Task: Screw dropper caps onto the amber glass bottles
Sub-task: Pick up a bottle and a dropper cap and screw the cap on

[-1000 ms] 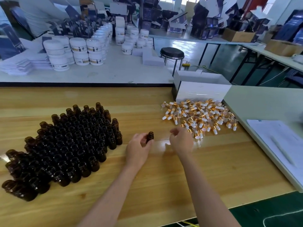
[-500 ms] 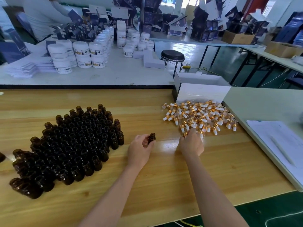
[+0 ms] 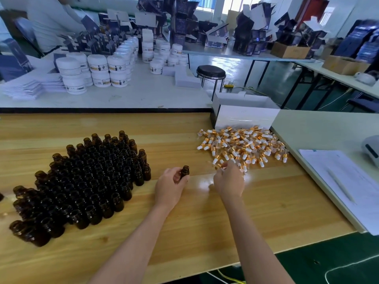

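Note:
Several open amber glass bottles [image 3: 92, 181] stand packed together on the left of the wooden table [image 3: 184, 232]. My left hand [image 3: 170, 187] grips one uncapped amber bottle [image 3: 185, 171] upright, just right of that group. A loose pile of dropper caps [image 3: 242, 144] with gold collars and white bulbs lies at the right. My right hand [image 3: 229, 181] is at the pile's near edge, its fingertips pinching a dropper cap [image 3: 219, 166]; this part is blurred by motion.
A white open box [image 3: 244, 117] stands behind the cap pile. A grey table to the right carries papers with a pen [image 3: 344, 181] and a grey device [image 3: 371, 150]. White jars [image 3: 98, 72] and cartons fill the far tables, where another person's sleeve shows.
My right hand reached from the middle of the table into the cap pile and has now drawn back slightly with a cap at its fingertips. My left hand kept the bottle still.

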